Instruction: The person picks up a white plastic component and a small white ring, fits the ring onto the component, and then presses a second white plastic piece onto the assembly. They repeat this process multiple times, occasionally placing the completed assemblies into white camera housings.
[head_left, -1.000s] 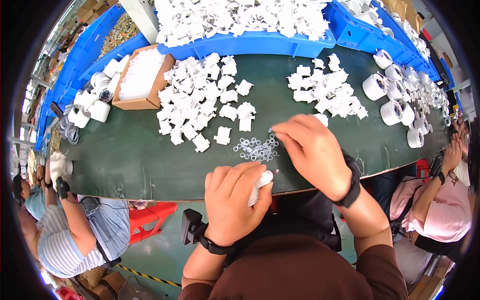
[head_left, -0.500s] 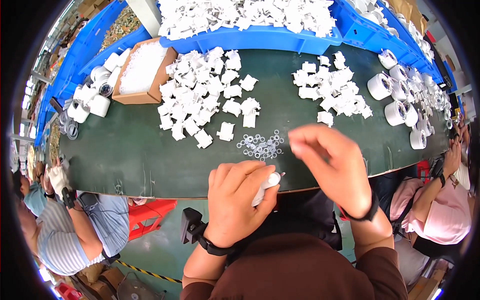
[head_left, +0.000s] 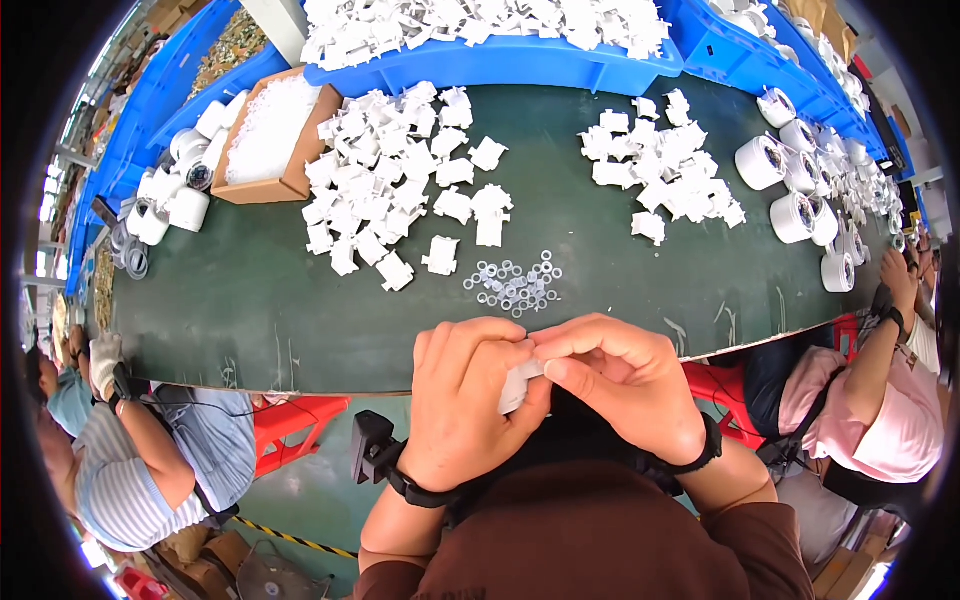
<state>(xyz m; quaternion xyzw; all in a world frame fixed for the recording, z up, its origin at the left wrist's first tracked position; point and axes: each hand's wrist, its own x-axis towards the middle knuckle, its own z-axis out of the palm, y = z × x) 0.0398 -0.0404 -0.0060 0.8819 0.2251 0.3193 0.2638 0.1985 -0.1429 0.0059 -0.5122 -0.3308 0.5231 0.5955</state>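
Observation:
My left hand (head_left: pixel 462 405) is closed around a white plastic part (head_left: pixel 517 388) at the table's near edge. Its fingers cover most of the part. My right hand (head_left: pixel 630 385) meets it from the right, thumb and fingers pinched at the part's upper end; anything between those fingertips is hidden. Just beyond both hands lies a loose cluster of small translucent rings (head_left: pixel 515 290). Farther off, a large heap of white plastic parts (head_left: pixel 370 170) sits to the left, and a smaller heap of white parts (head_left: pixel 660 170) to the right.
A blue bin (head_left: pixel 500 68) full of white parts stands at the back. Left of the large heap is a cardboard box (head_left: pixel 262 190) with clear small pieces. White cylindrical housings (head_left: pixel 793 217) line the right side. Co-workers sit left and right; a red stool (head_left: pixel 290 430) is at left.
My right hand has come down and left from above the table to my left hand, its fingers now at the white part. My left hand keeps its hold.

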